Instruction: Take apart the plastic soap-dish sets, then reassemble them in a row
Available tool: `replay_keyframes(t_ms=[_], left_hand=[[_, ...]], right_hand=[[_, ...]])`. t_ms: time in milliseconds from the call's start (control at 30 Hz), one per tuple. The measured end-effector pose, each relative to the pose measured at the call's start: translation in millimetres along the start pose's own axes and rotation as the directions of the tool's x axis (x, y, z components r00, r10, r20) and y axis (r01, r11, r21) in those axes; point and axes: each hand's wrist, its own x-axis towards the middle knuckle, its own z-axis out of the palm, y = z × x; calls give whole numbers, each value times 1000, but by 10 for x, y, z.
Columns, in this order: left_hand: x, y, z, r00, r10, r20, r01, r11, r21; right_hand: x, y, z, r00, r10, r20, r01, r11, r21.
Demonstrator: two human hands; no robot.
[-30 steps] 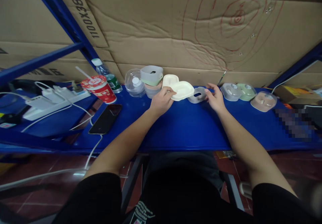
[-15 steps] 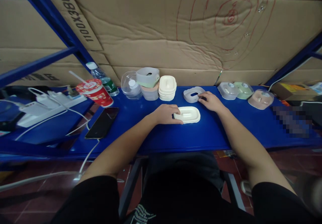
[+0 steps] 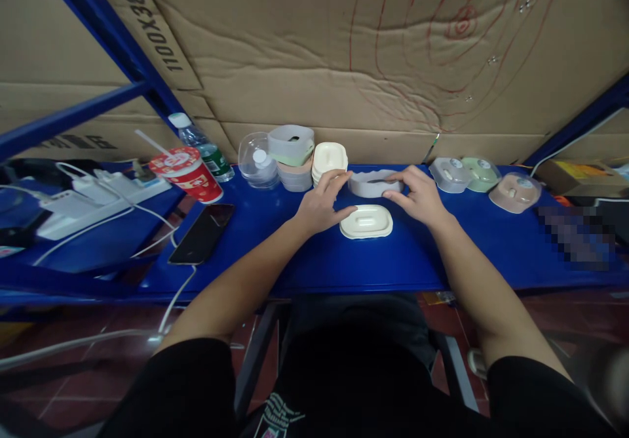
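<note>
A pale grey plastic cover [image 3: 372,185], an oval shell with a slot in it, is tilted up at the back of the blue table. My right hand [image 3: 417,193] grips its right end between thumb and fingers. At the cover's left end is my left hand [image 3: 322,203], thumb and fingers spread apart; whether its fingertips touch the cover I cannot tell. Below, a cream oval tray [image 3: 366,221] with a raised middle lies flat on the table, close under my left thumb.
Behind my left hand stand stacked cream trays [image 3: 330,156], stacked grey and green covers [image 3: 291,148] and clear plastic lids [image 3: 257,162]. Finished-looking boxes [image 3: 448,174] sit at the right. A phone [image 3: 201,233], red cup [image 3: 189,174], water bottle [image 3: 206,149] and power strip [image 3: 98,205] are left.
My right hand has lifted and tilted the grey cover. My left hand has let go of the cream tray and moved up toward the cover's left end.
</note>
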Motion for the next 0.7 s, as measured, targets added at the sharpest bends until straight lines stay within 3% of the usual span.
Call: replay_keyframes(t_ms=[167,233,333,433,500,600,700], left_hand=[[-9,-16,13,999,31,23,-30,999,-34],[-10,-45,38,995,-100,7,101,991,-88],[-1,-77,96,948,-314,44,313,901,-301],[3,-85,155,923,-345,169,382,779,-497],[-5,-87,186,917,-332,222,399,743,-537],[-25,-103,212,926,-306,221,377,766,-520],[-36,-120,202,942,-271,197,329,860,-390]], right_hand=[[-65,-202,118,994,-19,104,15,999,44],[-65,-211,143,996,-52,70,49,997,51],[-37,-202,126,988,-134,73,135,991,-2],[-11,-218,86,979,-156,132,167,984,-69],[-7,-241,62,976,-155,153,168,982,-82],[-14,-257,26,971,-124,203,143,986,-84],[-21,-213,-2,958,-73,279,93,994,-61]])
